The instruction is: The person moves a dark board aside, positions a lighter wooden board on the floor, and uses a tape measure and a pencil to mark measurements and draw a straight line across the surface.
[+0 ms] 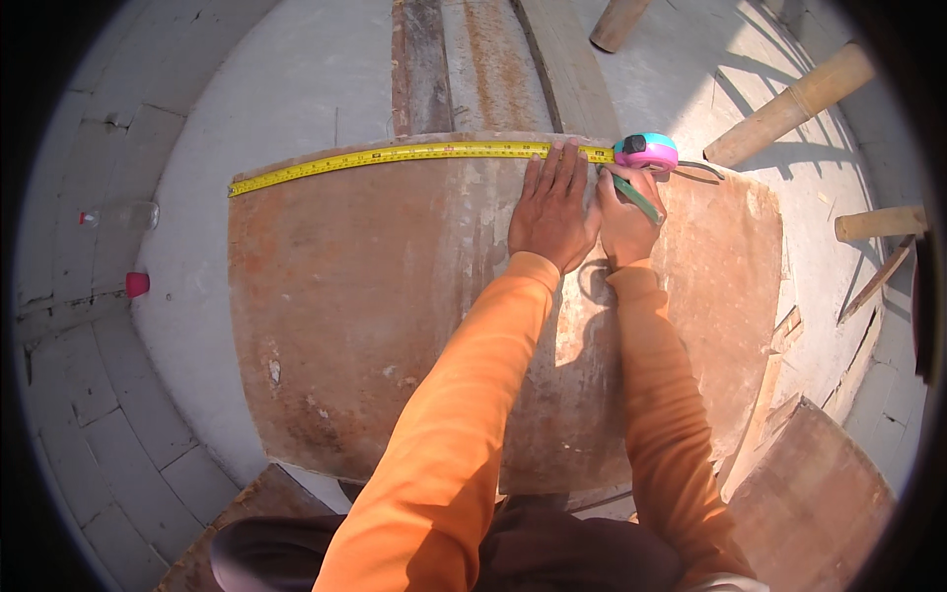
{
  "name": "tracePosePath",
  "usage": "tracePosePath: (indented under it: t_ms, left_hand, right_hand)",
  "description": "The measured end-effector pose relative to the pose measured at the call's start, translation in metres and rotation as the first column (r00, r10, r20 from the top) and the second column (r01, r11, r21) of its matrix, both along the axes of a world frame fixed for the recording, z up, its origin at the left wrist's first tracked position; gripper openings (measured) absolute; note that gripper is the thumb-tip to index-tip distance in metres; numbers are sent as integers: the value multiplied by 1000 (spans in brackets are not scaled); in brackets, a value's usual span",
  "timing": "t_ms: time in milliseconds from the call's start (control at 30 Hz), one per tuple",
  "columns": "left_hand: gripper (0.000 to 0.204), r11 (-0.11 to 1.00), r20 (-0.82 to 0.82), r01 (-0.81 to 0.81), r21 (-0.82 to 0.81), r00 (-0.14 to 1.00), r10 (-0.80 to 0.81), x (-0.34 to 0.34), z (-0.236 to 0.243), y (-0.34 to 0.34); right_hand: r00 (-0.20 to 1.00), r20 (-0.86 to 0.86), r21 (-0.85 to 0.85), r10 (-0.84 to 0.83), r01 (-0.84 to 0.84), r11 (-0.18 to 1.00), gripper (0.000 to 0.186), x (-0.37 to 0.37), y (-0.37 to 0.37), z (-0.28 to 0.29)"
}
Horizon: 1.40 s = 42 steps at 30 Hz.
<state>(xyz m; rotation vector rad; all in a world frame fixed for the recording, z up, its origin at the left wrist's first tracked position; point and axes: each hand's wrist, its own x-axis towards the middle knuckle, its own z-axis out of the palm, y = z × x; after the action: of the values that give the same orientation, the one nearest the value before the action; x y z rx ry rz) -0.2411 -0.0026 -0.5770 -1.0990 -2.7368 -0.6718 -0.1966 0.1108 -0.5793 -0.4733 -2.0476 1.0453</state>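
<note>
From where I stand, I see one tape measure (648,152) on one big brown board (345,276); its long yellow strip lies along the board's far edge, starting at the left corner, with small dark marks all over it; its round case sits at the strip's right end, pink with a bright blue top and a bit of black; one dark strap (702,171) pokes out beside it; the board is worn, with pale streaks and scuffs.

The person has two hands in view, both in orange sleeves (449,395); the left hand (554,209) lies flat, its grip stretched out, fingertips over the yellow strip; the right hand (629,219), just below the case, has its grip pinching one green stick (639,199), like a pencil; I cannot tell if its tip touches the board.

Round about, I count three round wooden poles (789,107), all to the right or far side; one clear bottle (126,216) and one small red cup (137,284) are away on the left.
</note>
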Motion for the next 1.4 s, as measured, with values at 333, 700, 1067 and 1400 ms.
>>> tracePosePath:
  t_ms: [333, 700, 1067, 1400]
  left_hand:
    - [62, 1000, -32, -1, 9, 999, 1, -1, 0, -2]
    - [61, 1000, -46, -2, 22, 999, 3, 0, -1, -1]
    - [61, 1000, -52, 2, 28, 999, 0, -1, -1, -2]
    - [60, 1000, -48, -2, 22, 999, 3, 0, -2, -3]
  right_hand:
    - [1000, -27, 41, -1, 2, 999, 12, -4, -1, -3]
    - [999, -36, 25, 8, -7, 1000, 11, -3, -1, -1]
    - [999, -7, 49, 32, -31, 998, 12, -2, 1, -3]
    - [998, 39, 207, 54, -61, 976, 10, 4, 2, -4]
